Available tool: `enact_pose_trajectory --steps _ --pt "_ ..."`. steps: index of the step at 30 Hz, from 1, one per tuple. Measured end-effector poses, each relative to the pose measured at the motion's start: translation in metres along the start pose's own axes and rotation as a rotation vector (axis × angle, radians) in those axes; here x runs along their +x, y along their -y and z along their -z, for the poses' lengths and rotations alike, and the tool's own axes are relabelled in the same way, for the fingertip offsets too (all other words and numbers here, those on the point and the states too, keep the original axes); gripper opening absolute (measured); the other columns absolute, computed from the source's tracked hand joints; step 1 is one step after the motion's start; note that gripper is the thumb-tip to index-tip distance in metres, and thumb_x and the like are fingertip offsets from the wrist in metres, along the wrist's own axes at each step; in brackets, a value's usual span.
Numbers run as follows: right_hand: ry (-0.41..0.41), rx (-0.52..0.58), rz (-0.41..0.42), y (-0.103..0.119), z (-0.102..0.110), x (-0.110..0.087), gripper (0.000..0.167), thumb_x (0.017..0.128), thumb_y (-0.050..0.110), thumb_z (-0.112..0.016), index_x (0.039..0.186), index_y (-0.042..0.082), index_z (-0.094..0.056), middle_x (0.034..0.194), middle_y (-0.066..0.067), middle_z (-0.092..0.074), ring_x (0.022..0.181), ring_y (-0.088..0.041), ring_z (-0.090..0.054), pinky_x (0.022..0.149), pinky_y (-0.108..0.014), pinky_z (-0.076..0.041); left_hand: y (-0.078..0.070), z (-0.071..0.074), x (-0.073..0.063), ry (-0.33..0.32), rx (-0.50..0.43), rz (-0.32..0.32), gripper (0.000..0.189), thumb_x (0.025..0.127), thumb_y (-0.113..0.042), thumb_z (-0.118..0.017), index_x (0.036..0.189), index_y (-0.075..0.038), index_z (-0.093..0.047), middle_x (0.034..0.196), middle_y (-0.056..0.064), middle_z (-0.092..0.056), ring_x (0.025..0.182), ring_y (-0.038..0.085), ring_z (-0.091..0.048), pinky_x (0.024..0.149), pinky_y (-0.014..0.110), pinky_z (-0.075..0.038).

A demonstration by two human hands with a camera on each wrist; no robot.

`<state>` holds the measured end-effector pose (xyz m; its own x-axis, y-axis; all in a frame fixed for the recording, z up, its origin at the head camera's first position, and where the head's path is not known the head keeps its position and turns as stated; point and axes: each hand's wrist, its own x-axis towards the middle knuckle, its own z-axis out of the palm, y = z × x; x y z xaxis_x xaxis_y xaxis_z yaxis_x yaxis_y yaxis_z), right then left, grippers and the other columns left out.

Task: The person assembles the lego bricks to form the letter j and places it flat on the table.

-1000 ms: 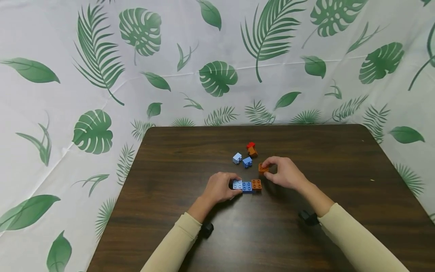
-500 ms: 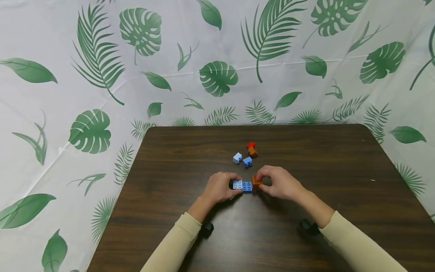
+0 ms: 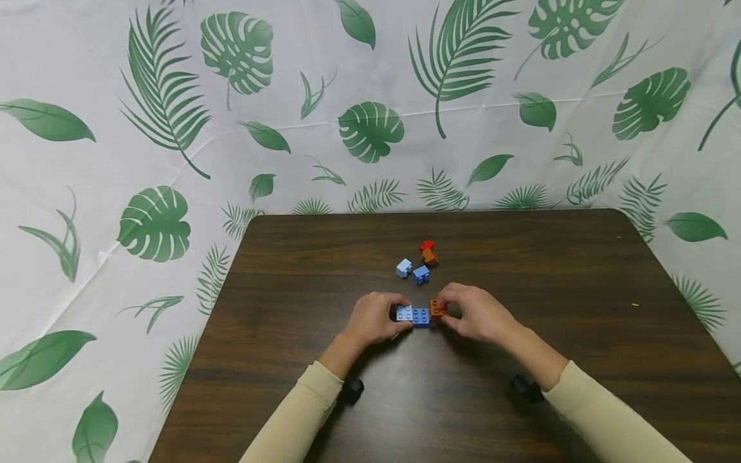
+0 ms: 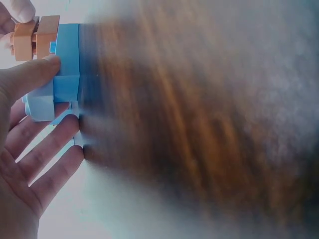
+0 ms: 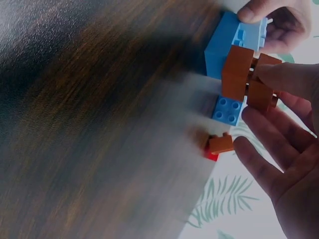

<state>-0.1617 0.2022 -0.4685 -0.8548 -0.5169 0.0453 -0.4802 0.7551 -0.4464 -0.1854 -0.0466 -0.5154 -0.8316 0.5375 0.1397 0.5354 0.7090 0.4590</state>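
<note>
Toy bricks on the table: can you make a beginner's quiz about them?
1. What colour is the top brick the right hand pinches? A) red B) orange C) blue
2. True or false: a gap shows between it and the lower brick.
3. How many bricks lie past the row, nearer the far edge of the table?

Key: 1 B; 2 true; 3 four: light blue brick, blue brick, orange brick, red brick.

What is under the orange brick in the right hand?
Another orange brick, some studs visible in the narrow gap; the held brick covers the rest of its top.
</note>
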Motion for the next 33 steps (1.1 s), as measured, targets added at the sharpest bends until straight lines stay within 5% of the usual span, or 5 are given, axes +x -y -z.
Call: enact_pose_trajectory --steps 33 --pt "0.092 -0.092 -0.048 0.016 0.008 0.007 0.021 0.080 0.016 -0.082 0.100 0.014 -0.076 0.101 0.001 -0.071 0.091 -0.019 -0.064 0.084 -0.044 -0.051 -0.003 0.001 -0.003 0.018 0.007 0.012 0.035 0.079 -0.045 -0.080 0.106 -0.024 -0.075 0.082 -0.013 -0.064 0.064 0.006 -0.047 0.059 0.023 -0.037"
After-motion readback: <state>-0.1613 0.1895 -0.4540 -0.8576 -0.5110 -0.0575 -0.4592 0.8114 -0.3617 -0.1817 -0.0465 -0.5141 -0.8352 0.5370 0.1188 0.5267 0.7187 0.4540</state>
